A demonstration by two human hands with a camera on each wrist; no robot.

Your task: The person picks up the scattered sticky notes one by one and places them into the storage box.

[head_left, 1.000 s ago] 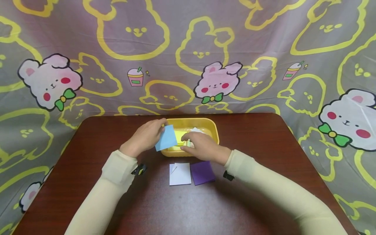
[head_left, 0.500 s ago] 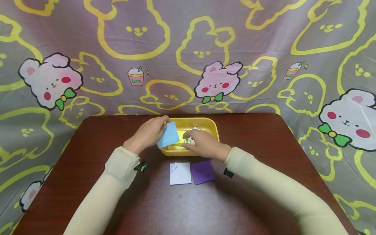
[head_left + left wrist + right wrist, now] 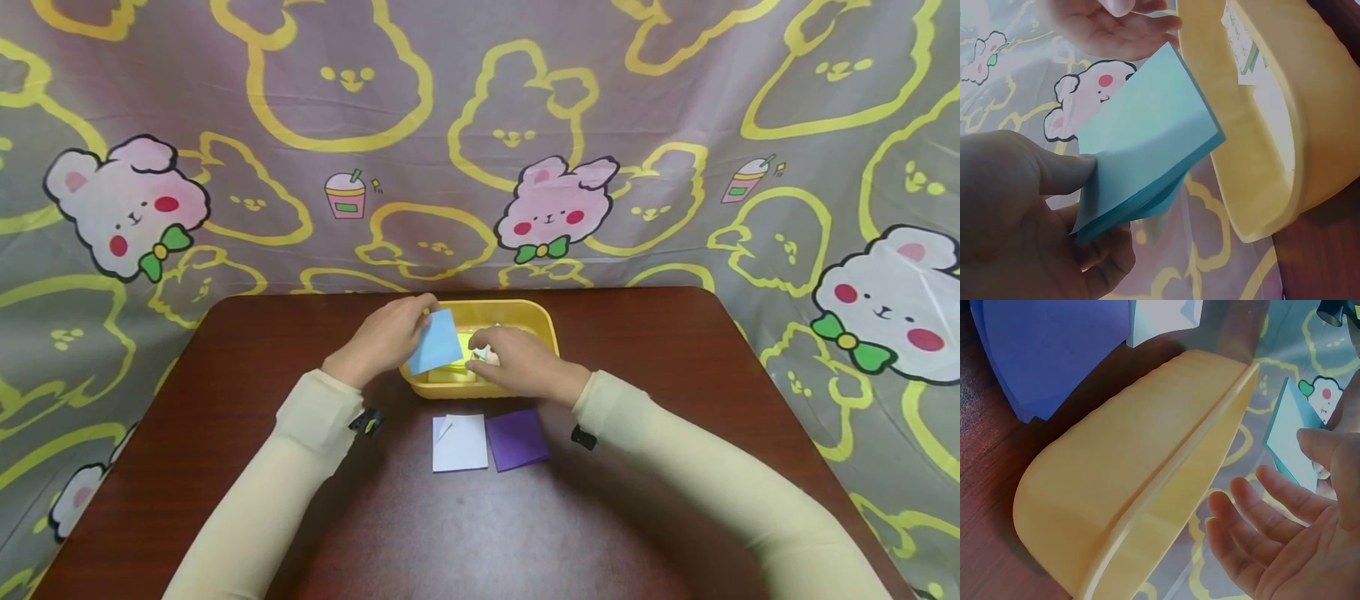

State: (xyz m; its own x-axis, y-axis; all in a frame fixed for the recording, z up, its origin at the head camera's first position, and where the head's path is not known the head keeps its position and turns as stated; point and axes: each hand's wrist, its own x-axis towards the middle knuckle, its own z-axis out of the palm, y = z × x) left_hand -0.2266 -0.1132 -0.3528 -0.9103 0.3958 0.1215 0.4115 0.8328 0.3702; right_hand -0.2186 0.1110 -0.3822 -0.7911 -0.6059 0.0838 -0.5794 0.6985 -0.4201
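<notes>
“Position of the blue pad (image 3: 1141, 131)?”

“Above the left end of the yellow tray (image 3: 553, 335), tilted. It is gripped by the left hand (image 3: 378, 335), the thumb laid on the upper face, the fingers curled beneath. Layers are seen slightly parted along the lower edge. Whether the rim is touched cannot be told.”

“And the right hand (image 3: 519, 363)?”

“Held over the right part of the tray, the fingers loosely bent and spread apart, the thumb set off from them. Nothing is gripped, as shown by both wrist views.”

“Contents of the tray?”

“Yellow paper (image 3: 452, 375) is partly covered by the blue pad in the head view. Printed paper (image 3: 1240, 45), white with some green, is made out inside. Some of the rest is hidden by the right hand.”

“On the table (image 3: 645, 358)?”

“Two square pads are laid flat on the near side of the tray: a white pad (image 3: 461, 446), one corner folded over, and a purple pad (image 3: 517, 440), set slightly askew just to its right.”

“Surroundings?”

“The dark red-brown table is backed by a curtain (image 3: 660, 100), printed with rabbits and yellow outlines. Cream sleeves (image 3: 251, 500) are worn; a small black device (image 3: 367, 422) is carried at each wrist”
</notes>
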